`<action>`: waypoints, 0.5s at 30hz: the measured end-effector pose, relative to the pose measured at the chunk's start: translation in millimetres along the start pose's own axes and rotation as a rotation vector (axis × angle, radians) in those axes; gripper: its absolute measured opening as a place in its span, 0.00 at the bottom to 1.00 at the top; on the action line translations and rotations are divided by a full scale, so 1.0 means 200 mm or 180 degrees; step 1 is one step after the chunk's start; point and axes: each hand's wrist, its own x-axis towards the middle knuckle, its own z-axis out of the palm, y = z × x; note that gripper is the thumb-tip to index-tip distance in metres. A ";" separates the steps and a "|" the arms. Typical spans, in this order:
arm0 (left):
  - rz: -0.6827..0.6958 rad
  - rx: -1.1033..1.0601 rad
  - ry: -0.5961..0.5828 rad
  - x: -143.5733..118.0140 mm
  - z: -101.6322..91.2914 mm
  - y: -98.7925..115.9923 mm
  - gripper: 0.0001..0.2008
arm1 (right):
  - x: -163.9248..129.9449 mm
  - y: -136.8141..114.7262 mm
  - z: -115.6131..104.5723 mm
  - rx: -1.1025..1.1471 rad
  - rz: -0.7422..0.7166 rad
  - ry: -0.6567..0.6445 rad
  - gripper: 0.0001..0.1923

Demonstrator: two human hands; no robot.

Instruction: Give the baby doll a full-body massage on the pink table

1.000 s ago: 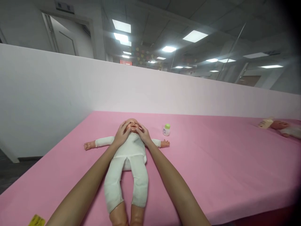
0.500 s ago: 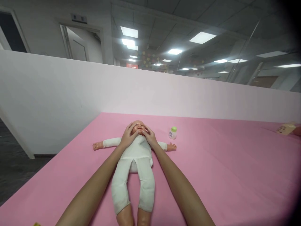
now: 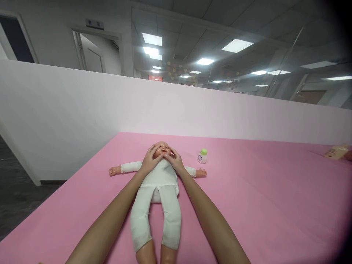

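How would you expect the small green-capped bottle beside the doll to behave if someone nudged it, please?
The green-capped bottle stands upright on the pink table cover, apart from the doll. It looks squat, so a light nudge would probably slide it rather than tip it. Once tipped, its round body would likely roll.

I see a doll [image 3: 158, 190] whose head, hands and lower legs look like smooth plastic with a slight sheen, while its body, arms and thighs are covered in soft, matt white cloth with faint wrinkles and a seam down the middle. My left hand [image 3: 149, 161] and right hand [image 3: 175, 161] rest bare on the glossy plastic face. The bench [image 3: 261, 198] under it carries a smooth, matt pink covering, cloth or sheet, I cannot tell which. The small bottle [image 3: 202, 156] looks like white plastic with a pale green plastic cap and a printed label. The partition [image 3: 82, 110] behind is a plain, matt white surface.
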 end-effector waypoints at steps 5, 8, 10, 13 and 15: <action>0.0125 0.0017 -0.0030 0.00 0.00 -0.01 0.31 | 0.01 0.02 0.00 0.0040 -0.0008 0.0057 0.32; 0.0185 0.0013 -0.0005 0.00 0.00 -0.01 0.29 | 0.02 0.02 0.00 0.0041 -0.0006 0.0058 0.30; 0.0207 0.0009 0.0000 0.01 0.00 -0.01 0.29 | 0.02 0.02 0.00 0.0050 0.0025 0.0066 0.30; 0.0212 -0.0012 -0.0008 0.01 0.00 -0.02 0.29 | 0.01 0.02 0.00 0.0064 0.0070 0.0057 0.32; 0.0173 -0.0021 -0.0004 0.00 0.00 -0.02 0.31 | 0.01 0.01 0.00 0.0069 0.0067 0.0046 0.34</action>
